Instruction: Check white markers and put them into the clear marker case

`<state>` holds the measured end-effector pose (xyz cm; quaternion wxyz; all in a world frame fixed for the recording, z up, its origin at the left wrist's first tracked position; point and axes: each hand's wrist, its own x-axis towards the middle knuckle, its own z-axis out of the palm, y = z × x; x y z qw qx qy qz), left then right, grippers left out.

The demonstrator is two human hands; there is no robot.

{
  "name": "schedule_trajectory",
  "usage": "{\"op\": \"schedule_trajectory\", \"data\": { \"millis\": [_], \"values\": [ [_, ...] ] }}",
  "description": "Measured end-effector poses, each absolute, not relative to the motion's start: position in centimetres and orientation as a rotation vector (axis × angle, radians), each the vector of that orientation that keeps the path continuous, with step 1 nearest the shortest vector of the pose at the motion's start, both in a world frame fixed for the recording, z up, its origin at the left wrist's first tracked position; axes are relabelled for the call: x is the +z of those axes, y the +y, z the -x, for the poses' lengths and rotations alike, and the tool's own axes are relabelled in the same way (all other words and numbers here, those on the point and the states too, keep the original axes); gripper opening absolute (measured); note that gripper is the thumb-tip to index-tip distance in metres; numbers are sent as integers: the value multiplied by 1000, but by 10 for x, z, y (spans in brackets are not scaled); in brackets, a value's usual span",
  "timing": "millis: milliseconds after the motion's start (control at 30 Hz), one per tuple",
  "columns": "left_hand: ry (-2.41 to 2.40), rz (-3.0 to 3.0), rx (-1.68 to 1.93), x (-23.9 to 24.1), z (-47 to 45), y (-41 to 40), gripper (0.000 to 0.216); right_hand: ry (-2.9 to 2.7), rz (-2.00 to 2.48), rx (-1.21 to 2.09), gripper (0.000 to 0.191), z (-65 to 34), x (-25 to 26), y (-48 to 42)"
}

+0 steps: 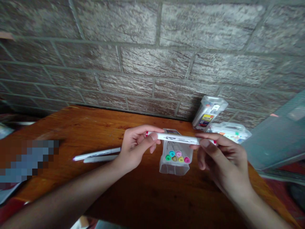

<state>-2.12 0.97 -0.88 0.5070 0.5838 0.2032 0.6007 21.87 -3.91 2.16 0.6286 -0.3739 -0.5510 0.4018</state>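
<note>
A white marker (177,138) with red ends is held level across the middle of the head view. My left hand (137,143) pinches its left end between thumb and fingers, and my right hand (222,156) grips the right end the same way. Small dark print runs along the barrel. Behind and below the marker, a clear plastic case (175,168) lies on the wooden table, with several markers in it, their coloured ends in green, blue, pink, yellow and brown facing me. Left of my left hand, two white markers (97,153) lie on the table, partly hidden by that hand.
The wooden table (95,124) meets a stone-block wall (138,60). At the back right stand an upright clear case (209,111) and a clear box with a handle (228,132). A greenish panel (281,133) rises at the right. A blurred-out patch (28,165) covers the left edge.
</note>
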Motion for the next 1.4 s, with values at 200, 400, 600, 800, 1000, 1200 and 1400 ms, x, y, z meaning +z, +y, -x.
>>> {"op": "schedule_trajectory", "data": {
  "millis": [200, 400, 600, 800, 1000, 1200, 1400],
  "values": [
    [554, -1467, 1479, 1, 17, 7, 15, -1280, 900, 812, 14, -218, 21, -38],
    [623, -1595, 1549, 12, 12, 4, 6, -1300, 935, 762, 15, -216, 23, -38],
    [637, -1516, 1490, 6, 15, 6, 17, -1269, 904, 835, 14, -219, 20, -36],
    [524, -1387, 1480, -2, 17, 11, 19, -1191, 878, 927, 16, -218, 23, -33],
    [491, -1347, 1482, 1, 17, 12, 20, -1133, 869, 998, 18, -217, 29, -32],
    [485, -1293, 1500, 4, 18, 12, 24, -1128, 869, 1012, 21, -218, 33, -31],
    [465, -1244, 1515, 5, 18, 12, 24, -1121, 881, 1008, 22, -219, 35, -32]
  ]
}}
